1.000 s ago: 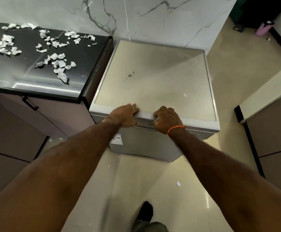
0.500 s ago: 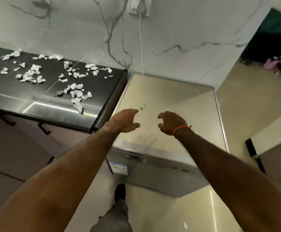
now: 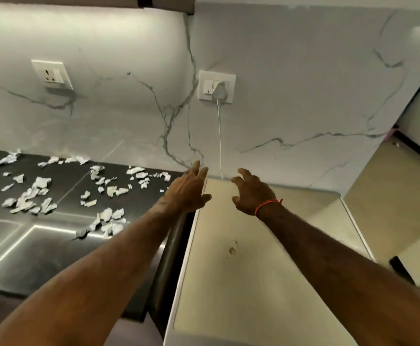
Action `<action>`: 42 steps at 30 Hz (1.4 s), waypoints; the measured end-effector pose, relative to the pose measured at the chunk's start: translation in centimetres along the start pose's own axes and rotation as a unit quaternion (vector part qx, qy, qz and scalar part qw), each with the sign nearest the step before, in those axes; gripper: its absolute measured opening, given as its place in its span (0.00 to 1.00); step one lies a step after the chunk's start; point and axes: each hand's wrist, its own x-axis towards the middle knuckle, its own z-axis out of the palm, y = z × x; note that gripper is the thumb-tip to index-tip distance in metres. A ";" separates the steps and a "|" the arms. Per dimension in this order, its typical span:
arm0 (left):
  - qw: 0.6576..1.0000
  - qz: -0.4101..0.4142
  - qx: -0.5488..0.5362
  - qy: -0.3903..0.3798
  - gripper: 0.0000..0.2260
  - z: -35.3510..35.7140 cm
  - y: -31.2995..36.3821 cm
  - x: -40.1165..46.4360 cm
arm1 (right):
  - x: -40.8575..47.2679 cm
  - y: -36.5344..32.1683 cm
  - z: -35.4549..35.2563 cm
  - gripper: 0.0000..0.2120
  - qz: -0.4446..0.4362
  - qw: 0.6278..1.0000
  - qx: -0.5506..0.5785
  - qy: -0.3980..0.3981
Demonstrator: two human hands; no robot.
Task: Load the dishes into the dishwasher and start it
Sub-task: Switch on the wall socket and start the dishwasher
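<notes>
Both arms stretched forward over the dishwasher [image 3: 266, 270], hands raised above its far end and holding nothing. Left hand [image 3: 187, 191] palm down, fingers straight and loosely spread, tips pointing at the wall [image 3: 304, 96], thumb out to the right; seen over the seam between counter [image 3: 41, 250] and dishwasher, contact with either surface not clear. Right hand [image 3: 250, 194] fingers spread and half curled, clawlike, gripping nothing; orange band [image 3: 267, 205] at the wrist. Gap between the two hands open, no touch. Dishwasher standing against the wall just right of the counter, pale flat top seen from above, small dark smudges [image 3: 232, 249] near its middle; door and front out of sight. Dark glossy counter to the left, strewn with many torn white scraps [image 3: 32, 196], thickest along the back and toward the centre, bright strip of reflected light across the near part. White marble wall with grey veins behind both. Socket plate [image 3: 216, 87] on the wall above the hands, white plug in it, cord [image 3: 219, 136] hanging straight down to the back edge of the dishwasher between the hands. Second socket [image 3: 52, 74] farther left, nothing plugged in. Beige floor [image 3: 391, 191] to the right.
</notes>
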 end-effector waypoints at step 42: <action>0.998 0.051 0.022 0.030 0.33 -1.4 -2.6 8.9 | 7.9 2.5 -2.3 0.27 0.041 0.999 0.002 0.008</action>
